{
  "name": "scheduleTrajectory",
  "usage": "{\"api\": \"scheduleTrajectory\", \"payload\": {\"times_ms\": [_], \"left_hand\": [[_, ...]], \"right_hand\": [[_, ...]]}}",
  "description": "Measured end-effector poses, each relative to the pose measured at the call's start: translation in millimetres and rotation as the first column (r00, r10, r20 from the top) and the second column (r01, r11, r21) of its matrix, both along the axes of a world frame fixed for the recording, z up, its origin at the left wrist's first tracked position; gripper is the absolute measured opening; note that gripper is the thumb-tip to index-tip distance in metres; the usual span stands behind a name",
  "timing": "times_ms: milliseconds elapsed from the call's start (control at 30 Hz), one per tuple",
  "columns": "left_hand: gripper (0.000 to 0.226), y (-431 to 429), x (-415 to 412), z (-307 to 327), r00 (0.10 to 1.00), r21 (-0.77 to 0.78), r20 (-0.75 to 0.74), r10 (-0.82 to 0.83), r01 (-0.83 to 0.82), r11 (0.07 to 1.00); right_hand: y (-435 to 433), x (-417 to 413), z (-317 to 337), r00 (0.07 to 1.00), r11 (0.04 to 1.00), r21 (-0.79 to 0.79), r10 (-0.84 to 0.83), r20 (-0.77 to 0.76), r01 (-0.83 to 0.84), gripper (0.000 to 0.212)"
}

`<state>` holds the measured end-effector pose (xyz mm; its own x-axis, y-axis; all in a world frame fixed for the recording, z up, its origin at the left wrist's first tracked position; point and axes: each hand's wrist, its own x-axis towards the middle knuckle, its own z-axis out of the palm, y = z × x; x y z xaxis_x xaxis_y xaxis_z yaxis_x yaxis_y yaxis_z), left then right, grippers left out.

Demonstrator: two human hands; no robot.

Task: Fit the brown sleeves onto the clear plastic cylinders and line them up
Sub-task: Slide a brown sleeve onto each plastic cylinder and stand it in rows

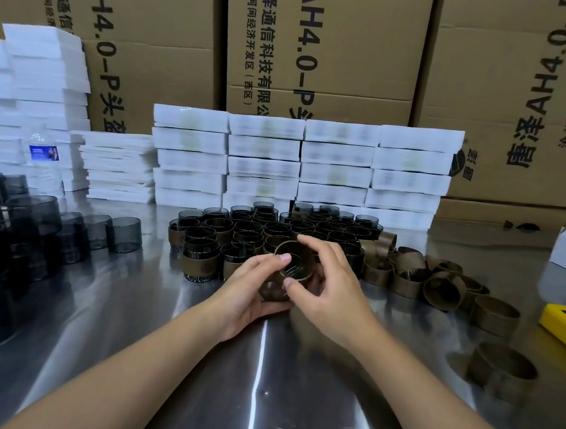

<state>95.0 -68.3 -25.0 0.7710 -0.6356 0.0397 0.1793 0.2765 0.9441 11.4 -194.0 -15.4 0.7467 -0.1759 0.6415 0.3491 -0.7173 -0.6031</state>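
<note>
A brown cardboard sleeve [292, 263] is clasped by left hand [250, 293] and right hand [331, 287]; many sleeved clear plastic cylinders [238, 237] stand above, loose brown sleeves [439, 286] lie unfitted right.

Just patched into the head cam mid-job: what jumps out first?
Both hands meet at centre: the left hand grips a cylinder while the right hand pinches a brown sleeve on it. Right behind stands a packed block of sleeved cylinders, with loose sleeves heaped to its right and bare cylinders at left. White stacks and cardboard boxes wall off the back.
</note>
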Motion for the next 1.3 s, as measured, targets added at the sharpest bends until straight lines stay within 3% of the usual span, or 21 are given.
{"api": "scheduleTrajectory", "payload": {"times_ms": [133,267,367,600,900,1067,1300], "left_hand": [[0.078,-1.4,3.1,-2.5,0.999,-0.041,0.02,0.033,-0.032,0.999],[0.095,-2.7,6.4,-4.0,0.996,-0.071,0.021,0.083,-0.081,0.994],[0.096,-2.7,7.1,-5.3,0.996,-0.085,0.029,0.081,-0.078,0.993],[0.062,-1.6,10.3,-5.4,0.995,-0.08,0.09,0.031,-0.024,0.997],[0.067,1.5,10.2,-4.3,0.993,-0.091,0.098,0.062,-0.053,0.994],[0.045,1.1,9.8,-4.3,0.991,-0.094,0.102,0.082,-0.072,0.993],[0.036,1.6,6.6,-2.9,0.989,-0.086,0.124,0.082,-0.072,0.994]], "right_hand": [[-1.6,4.9,1.3,0.998,0.99,0.131,-0.055,-0.003,0.055,0.043],[-5.0,8.0,2.7,0.987,0.964,0.256,-0.036,-0.156,0.076,0.044],[-5.0,9.9,1.0,0.974,0.938,0.342,0.031,-0.225,0.049,0.046],[-6.4,13.9,-0.2,0.975,0.893,0.45,0.097,-0.198,0.002,0.036],[-12.1,17.2,-2.0,0.973,0.87,0.492,0.143,-0.183,-0.036,0.028],[-14.3,18.8,-1.8,0.973,0.853,0.522,0.131,-0.191,-0.012,0.027],[-16.8,16.3,-1.1,0.976,0.846,0.533,0.102,-0.191,0.016,0.021]]}}
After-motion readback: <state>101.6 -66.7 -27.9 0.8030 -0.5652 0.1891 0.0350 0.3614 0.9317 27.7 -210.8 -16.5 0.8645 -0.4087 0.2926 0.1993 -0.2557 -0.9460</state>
